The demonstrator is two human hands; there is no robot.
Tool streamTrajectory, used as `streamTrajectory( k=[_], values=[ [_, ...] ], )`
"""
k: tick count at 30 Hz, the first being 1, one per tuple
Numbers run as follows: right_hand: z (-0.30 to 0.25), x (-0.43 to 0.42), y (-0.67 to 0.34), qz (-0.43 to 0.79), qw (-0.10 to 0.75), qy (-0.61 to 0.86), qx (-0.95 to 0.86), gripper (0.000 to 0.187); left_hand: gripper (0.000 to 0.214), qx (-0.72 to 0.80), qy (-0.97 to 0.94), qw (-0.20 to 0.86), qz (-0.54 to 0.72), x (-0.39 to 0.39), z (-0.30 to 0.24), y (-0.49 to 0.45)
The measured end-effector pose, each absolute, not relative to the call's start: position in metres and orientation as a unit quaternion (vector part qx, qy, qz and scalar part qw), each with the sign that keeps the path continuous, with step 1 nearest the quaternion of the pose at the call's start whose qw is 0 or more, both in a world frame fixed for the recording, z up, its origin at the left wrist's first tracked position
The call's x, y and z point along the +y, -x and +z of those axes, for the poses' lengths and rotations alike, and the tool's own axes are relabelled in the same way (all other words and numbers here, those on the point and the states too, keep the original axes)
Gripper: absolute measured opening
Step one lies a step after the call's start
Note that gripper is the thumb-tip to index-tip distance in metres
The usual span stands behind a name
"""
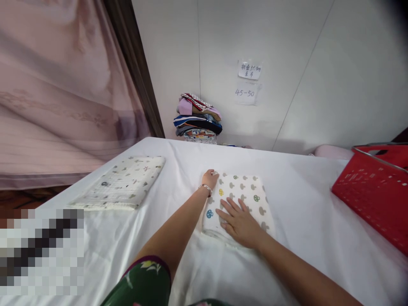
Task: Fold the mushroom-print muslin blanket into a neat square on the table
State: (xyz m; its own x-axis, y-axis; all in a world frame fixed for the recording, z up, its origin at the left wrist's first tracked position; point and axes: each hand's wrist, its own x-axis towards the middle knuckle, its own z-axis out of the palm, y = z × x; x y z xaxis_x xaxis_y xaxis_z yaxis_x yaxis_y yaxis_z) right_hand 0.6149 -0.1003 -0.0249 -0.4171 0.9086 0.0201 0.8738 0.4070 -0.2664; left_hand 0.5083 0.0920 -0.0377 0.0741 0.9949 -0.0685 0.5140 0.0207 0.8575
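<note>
A folded white cloth [237,187] printed with grey, yellow, green and blue mushrooms lies flat in front of me. My left hand [209,179], with a bracelet at its wrist, is at the cloth's far left corner. Its fingers are curled and appear closed on that edge, though the fingertips are partly hidden. Across the near middle of the cloth my right hand [239,222] rests palm down, fingers spread. Off to the left lies a second folded cloth [127,182], off-white with small printed figures, apart from both hands.
A white sheet [299,238] covers the table. On the right stands a red basket [372,187] with a metal handle. Beyond the far edge, a stack of folded fabrics [198,121] rises against the wall. A pink curtain [60,93] hangs at the left.
</note>
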Motion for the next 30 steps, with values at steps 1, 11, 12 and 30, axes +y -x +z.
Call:
streamTrajectory(
  k=[1,11,12,30],
  values=[
    [-0.024,-0.1,-0.615,0.111,0.081,0.533,-0.835,0.048,0.044,0.601,-0.639,0.37,0.306,0.087,-0.034,-0.508],
    [-0.017,-0.09,-0.623,0.161,0.144,0.532,-0.819,0.039,0.056,0.488,-0.86,0.119,0.085,0.039,-0.031,-0.52],
    [-0.014,-0.083,-0.628,0.161,0.162,0.55,-0.803,0.036,0.057,0.491,-0.861,0.107,0.076,0.038,-0.032,-0.52],
    [-0.041,-0.022,-0.704,0.056,0.048,0.779,-0.623,0.069,0.061,0.509,-0.846,0.147,0.06,0.037,-0.032,-0.518]
  ],
)
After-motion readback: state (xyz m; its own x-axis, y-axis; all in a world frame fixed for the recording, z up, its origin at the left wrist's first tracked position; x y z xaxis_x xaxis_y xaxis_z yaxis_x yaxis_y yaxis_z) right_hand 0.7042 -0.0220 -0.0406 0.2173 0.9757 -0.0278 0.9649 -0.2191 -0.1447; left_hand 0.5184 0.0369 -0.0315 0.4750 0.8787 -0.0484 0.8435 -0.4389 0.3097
